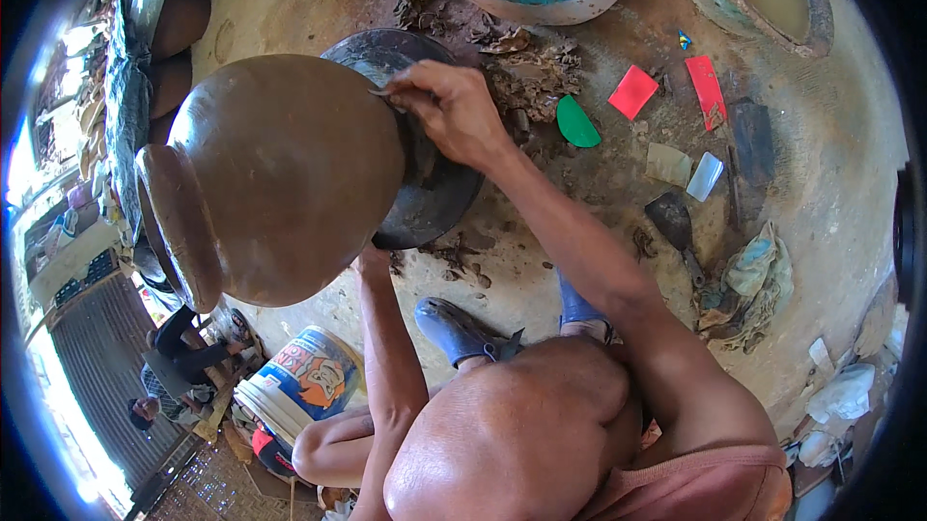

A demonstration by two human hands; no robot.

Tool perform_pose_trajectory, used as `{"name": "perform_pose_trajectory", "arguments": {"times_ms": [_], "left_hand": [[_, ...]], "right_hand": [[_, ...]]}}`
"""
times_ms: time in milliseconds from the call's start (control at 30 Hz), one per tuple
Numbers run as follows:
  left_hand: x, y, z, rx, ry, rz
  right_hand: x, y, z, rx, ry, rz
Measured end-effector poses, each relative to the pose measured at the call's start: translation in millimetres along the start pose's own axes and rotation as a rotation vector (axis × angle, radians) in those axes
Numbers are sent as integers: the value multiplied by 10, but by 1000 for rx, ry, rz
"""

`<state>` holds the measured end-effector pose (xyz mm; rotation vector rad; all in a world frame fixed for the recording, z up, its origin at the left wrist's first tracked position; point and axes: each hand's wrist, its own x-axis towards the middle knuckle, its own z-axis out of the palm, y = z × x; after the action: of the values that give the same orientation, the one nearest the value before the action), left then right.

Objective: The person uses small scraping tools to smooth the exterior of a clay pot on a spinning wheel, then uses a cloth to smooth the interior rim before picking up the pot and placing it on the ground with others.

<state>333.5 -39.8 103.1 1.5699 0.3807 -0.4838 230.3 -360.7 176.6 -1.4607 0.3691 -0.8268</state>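
— Here, where does our pot (294,178) lie?
— Left of our right hand (449,108) (pinching a thin tool (378,92)), axis running leftward to its rim (190,226); our left hand's (375,259) grip, mostly hidden, we cannot tell.

Worn on head, L one of side-by-side fisheye pair. Looks steeply down, upright & unmirrored, at floor (830,188), w/ clay pot (299,173) & R hand (452,115) fairly near, own knee (502,424) v. close at btm. W/ wide FOV, also takes in bg at far L, incl. seated person (183,359) & corrugated sheet (101,357). Bends straight edges twd rim; goes black at corners.
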Motion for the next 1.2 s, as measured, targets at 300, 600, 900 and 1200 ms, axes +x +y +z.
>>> {"name": "perform_pose_trajectory", "arguments": {"times_ms": [300,600,900,1200], "left_hand": [[-939,-6,850,-87,338,-108],[-1660,-165,1370,-182,108,-448],[-1302,-118,1288,-188,361,-175],[-952,96,676,-185,-21,-163]], "right_hand": [[-427,-102,72,100,78,0],[-455,-104,-70,72,49,56],[-504,-100,-33,33,144,-55],[-507,-258,-56,49,124,-24]]}}
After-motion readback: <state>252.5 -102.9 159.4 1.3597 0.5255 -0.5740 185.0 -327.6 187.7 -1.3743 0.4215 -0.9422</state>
